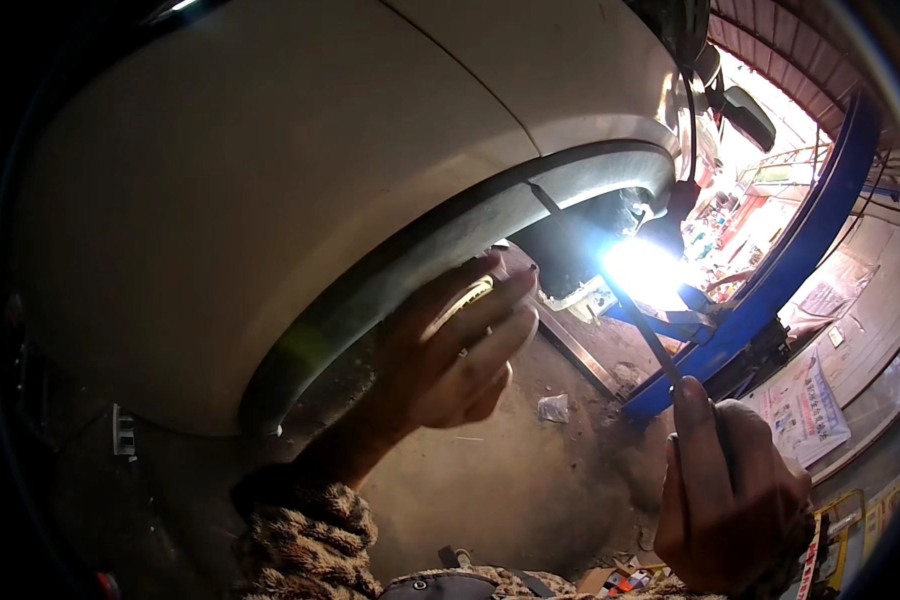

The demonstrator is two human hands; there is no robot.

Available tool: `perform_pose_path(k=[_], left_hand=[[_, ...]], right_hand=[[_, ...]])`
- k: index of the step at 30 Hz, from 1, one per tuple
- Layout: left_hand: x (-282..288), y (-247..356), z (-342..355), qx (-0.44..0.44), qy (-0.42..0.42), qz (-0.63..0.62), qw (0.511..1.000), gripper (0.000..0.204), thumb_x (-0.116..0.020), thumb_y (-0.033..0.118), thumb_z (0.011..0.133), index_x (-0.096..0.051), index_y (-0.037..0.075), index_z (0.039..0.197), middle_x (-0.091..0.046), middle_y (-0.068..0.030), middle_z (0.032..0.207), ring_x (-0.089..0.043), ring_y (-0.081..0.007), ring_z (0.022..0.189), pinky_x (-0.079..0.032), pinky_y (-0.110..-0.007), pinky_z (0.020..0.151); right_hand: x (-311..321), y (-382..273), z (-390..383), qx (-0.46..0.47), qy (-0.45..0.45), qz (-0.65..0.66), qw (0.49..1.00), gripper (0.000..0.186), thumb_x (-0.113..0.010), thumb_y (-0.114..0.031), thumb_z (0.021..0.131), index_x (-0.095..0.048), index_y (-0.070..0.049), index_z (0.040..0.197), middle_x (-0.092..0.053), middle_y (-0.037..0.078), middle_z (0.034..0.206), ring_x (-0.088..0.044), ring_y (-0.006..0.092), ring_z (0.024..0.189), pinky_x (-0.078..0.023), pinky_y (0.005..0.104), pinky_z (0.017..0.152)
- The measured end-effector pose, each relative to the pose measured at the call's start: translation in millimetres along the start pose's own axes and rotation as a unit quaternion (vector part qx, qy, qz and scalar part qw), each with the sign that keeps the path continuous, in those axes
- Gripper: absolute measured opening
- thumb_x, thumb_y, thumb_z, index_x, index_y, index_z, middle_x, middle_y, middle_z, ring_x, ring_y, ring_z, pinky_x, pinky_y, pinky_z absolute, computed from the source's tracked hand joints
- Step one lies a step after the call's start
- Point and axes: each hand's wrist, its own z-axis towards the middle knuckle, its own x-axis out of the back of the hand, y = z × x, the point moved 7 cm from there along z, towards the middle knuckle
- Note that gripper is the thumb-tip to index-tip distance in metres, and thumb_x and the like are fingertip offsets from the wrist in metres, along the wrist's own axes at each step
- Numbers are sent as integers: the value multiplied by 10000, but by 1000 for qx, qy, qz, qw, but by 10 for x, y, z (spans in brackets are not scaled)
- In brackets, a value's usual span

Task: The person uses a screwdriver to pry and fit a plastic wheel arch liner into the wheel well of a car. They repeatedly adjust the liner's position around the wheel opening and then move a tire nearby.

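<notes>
The pale car body fills the upper left, with a dark curved trim strip along its lower edge. My right hand grips a long, thin, dark bar at the lower right; the bar's tip reaches up onto the trim. My left hand is raised just below the trim, fingers bent and apart. A small yellowish strip shows between those fingers, too unclear to name. A very bright glare hides part of the area behind the bar.
A blue steel post and arm of a lift stand at the right. The floor holds a small bag and scattered debris. A pale wall with a banner and clutter lie at the far right. A mirror juts out at top right.
</notes>
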Motion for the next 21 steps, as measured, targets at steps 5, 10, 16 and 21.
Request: perform_pose_path(k=[5,10,16,21], left_hand=[[-462,-432,-434,353,18,-273,895,271,-645,105,883,-618,2,1132,-668,-134,1061,-646,-253,976,-514,-342,865],[-735,-795,-571,410,267,-499,715,563,-679,312,929,-475,-1,1351,-574,-131,1283,-549,-233,1199,-422,-418,1044],[-848,-634,-114,355,440,-583,584,571,-687,327,919,-464,63,1373,-506,-92,1378,-494,-256,1284,-371,-538,1124],[-822,-549,-91,395,457,-561,565,500,-678,252,931,-455,104,1354,-534,-69,1290,-554,-218,1192,-508,-524,1000]], right_hand=[[47,-47,23,17,7,-15,1000,276,-646,-79,857,-672,-8,1123,-607,123,787,-541,204,520,-437,341,466],[-18,2,-5,32,48,-53,997,252,-645,-108,872,-685,-38,1111,-609,96,771,-517,178,499,-417,335,457],[-86,39,-22,105,145,-160,971,226,-643,-143,889,-701,-74,1096,-612,63,751,-488,146,474,-393,328,446],[-20,15,39,169,229,-247,926,206,-642,-172,903,-713,-105,1084,-614,35,734,-465,120,453,-373,323,436]])
